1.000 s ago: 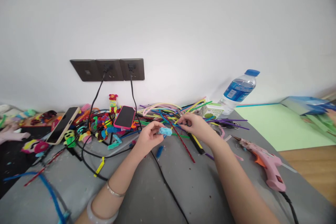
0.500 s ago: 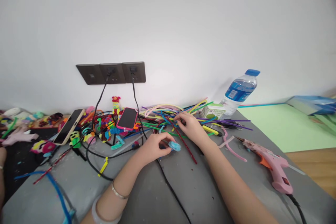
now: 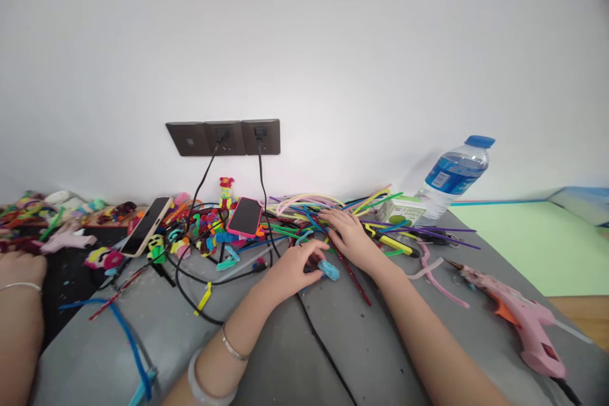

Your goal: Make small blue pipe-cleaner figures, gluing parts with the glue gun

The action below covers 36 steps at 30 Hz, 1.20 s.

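My left hand (image 3: 292, 269) rests low on the grey table (image 3: 371, 342), its fingers curled round a small light-blue fuzzy piece (image 3: 329, 268) that touches the surface. My right hand (image 3: 349, 236) lies just behind it on a heap of coloured pipe cleaners (image 3: 309, 209), fingers bent down into the strands; what they grip is hidden. A dark red glittery stem (image 3: 354, 276) runs out from under the right hand toward me.
A pink glue gun (image 3: 516, 317) lies at the right, a water bottle (image 3: 451, 177) and a small green box (image 3: 402, 210) behind. Two phones (image 3: 245, 217) (image 3: 145, 226) charge from wall sockets (image 3: 223, 137); black cables (image 3: 200, 279) cross the table. Another person's arm (image 3: 19, 304) is at the left.
My left hand has come down from mid-air to the table with the blue piece. My right hand has reached farther back into the pile. The view has shifted left, showing another person's arm.
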### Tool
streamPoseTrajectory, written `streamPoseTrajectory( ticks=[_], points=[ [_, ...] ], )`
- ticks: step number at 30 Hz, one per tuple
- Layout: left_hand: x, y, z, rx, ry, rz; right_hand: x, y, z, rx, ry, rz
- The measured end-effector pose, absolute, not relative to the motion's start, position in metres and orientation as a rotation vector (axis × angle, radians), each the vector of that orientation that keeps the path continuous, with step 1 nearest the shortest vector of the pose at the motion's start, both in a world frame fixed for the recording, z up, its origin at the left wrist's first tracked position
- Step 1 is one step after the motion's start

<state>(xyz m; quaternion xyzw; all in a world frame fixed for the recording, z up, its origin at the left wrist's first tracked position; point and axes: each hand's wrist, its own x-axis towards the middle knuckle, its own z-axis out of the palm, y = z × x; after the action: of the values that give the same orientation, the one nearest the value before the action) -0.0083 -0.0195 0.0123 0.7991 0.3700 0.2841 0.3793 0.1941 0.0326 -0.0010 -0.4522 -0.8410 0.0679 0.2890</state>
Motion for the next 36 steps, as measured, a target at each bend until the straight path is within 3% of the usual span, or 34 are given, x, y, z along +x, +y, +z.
streamPoseTrajectory(
  ticks=[13,25,36],
  points=[
    [-0.017,-0.006,0.012,1.888,1.206,1.369,0.195,0.053,-0.008,-1.138,-2.227,0.234],
    [-0.019,-0.005,0.001,2.036,1.437,0.982,0.193,0.056,-0.013,-1.229,-2.300,0.165],
    [-0.021,-0.006,0.003,2.064,1.476,0.956,0.193,0.050,0.000,-1.094,-2.167,0.237]
  ],
)
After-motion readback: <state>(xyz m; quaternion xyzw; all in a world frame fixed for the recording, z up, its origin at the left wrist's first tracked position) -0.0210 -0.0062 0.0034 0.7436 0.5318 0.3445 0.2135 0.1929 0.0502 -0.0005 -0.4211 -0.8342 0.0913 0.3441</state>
